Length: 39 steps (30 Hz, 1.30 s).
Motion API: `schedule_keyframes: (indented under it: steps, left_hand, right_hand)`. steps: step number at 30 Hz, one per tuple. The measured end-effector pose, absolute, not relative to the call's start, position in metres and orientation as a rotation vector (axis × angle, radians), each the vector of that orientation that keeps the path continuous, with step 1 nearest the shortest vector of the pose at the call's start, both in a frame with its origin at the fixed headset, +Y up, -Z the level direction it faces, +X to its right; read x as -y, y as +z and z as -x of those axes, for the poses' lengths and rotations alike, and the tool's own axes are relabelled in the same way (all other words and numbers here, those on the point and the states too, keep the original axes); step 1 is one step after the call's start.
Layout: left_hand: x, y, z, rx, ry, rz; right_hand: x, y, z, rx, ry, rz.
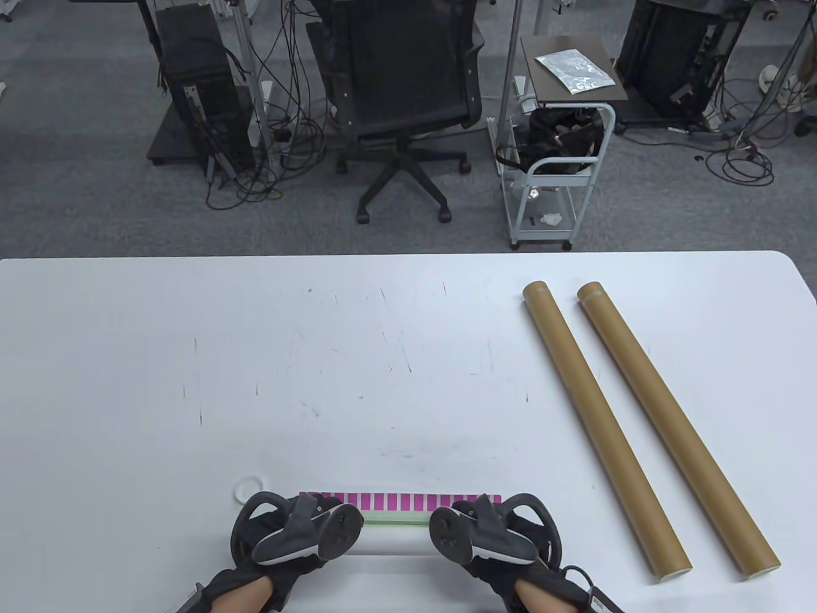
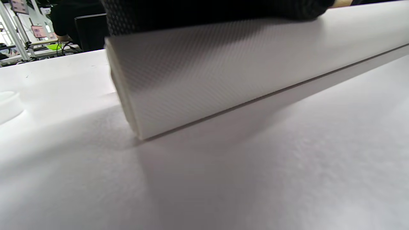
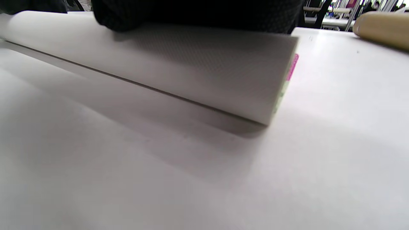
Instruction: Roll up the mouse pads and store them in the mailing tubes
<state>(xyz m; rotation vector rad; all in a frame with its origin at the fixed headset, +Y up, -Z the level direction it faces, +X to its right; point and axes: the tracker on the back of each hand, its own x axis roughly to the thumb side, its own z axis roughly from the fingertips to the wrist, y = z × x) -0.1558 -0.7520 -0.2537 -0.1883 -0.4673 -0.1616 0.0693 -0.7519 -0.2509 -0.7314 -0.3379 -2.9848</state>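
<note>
A mouse pad (image 1: pixel 396 541), white on its back with a pink-striped face, lies mostly rolled near the table's front edge; a pink strip (image 1: pixel 408 501) still lies flat beyond the roll. My left hand (image 1: pixel 300 530) grips the roll's left end and my right hand (image 1: pixel 491 530) its right end. In the left wrist view my gloved fingers (image 2: pixel 191 12) curl over the roll (image 2: pixel 223 80). The right wrist view shows my fingers (image 3: pixel 191 12) over the roll (image 3: pixel 191 70). Two brown mailing tubes (image 1: pixel 600 421) (image 1: pixel 676 428) lie side by side at the right.
A small white cap (image 1: pixel 249 490) sits just left of the pad, also seen as the cap (image 2: pixel 8 103) in the left wrist view. One tube end (image 3: pixel 383 28) shows beyond the roll. The white table (image 1: pixel 191 383) stretches away; an office chair and a cart stand behind it.
</note>
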Motion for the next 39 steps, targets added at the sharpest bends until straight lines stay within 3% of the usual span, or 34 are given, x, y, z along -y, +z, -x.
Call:
schedule_keyframes:
  steps: [5, 10, 13, 15, 18, 24, 30, 37, 39]
  left_hand:
    - [0.753, -0.254, 0.152, 0.457, -0.191, 0.186]
    - [0.754, -0.257, 0.155, 0.455, -0.166, 0.201]
    - [0.746, -0.249, 0.15, 0.502, -0.153, 0.108]
    - [0.746, -0.247, 0.142, 0.516, -0.124, 0.132]
    - [0.751, -0.249, 0.137, 0.492, -0.244, 0.09]
    - [0.75, -0.248, 0.139, 0.502, -0.18, 0.167]
    - [0.751, -0.246, 0.138, 0.497, -0.185, 0.174]
    - [0.755, -0.254, 0.144, 0.477, -0.117, 0.241]
    - [0.754, -0.249, 0.141, 0.493, -0.152, 0.181]
  right_hand:
    - [0.749, -0.246, -0.07, 0.173, -2.994, 0.723]
    - [0.751, -0.247, -0.065, 0.15, -2.954, 0.723]
    - [0.752, -0.25, -0.066, 0.174, -2.972, 0.711]
    - [0.753, -0.252, -0.067, 0.191, -2.979, 0.702]
    - [0.755, -0.253, -0.068, 0.196, -2.977, 0.706]
    - [0.754, -0.254, -0.069, 0.366, -2.998, 0.725]
    - [0.749, -0.249, -0.07, 0.247, -2.975, 0.723]
    - [0.754, -0.256, -0.073, 0.283, -2.997, 0.698]
    - [0.755, -0.258, -0.073, 0.276, -3.013, 0.693]
